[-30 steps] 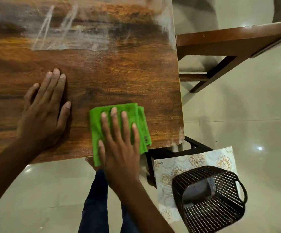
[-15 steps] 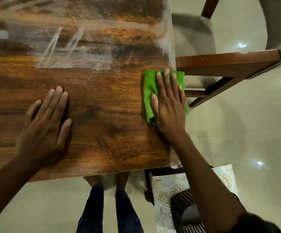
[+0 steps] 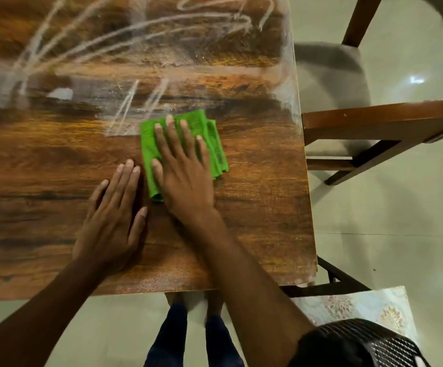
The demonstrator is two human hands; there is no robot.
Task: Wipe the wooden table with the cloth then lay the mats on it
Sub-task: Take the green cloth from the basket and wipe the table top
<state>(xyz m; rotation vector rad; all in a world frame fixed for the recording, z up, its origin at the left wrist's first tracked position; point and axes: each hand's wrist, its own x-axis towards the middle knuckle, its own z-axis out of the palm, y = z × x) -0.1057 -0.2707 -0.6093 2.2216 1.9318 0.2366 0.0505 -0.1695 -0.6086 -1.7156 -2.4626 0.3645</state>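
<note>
**Operator:** Under my right hand (image 3: 186,178) lay the green cloth (image 3: 212,144), folded, fingers spread flat and pressing it onto the wooden table (image 3: 254,229), not pinching it. My left hand (image 3: 111,218) lay open just beside it, palm down on bare wood, holding nothing.

**Colleague:** How would it handle?

**Operator:** Soft and light, I judged; limp if lifted. A flat palm over the middle seemed the best hold, since an edge grip would let the folds open.

**Colleague:** And the surface?

**Operator:** Glossy wood grain, probably slick. Whitish streaks (image 3: 141,38) covered the far half, so I reckoned wiping was unfinished. A patterned mat (image 3: 368,305) lay below the table's near right corner beside a dark perforated basket (image 3: 390,345). A wooden chair (image 3: 379,123) stood on the pale tiled floor (image 3: 390,223).
</note>
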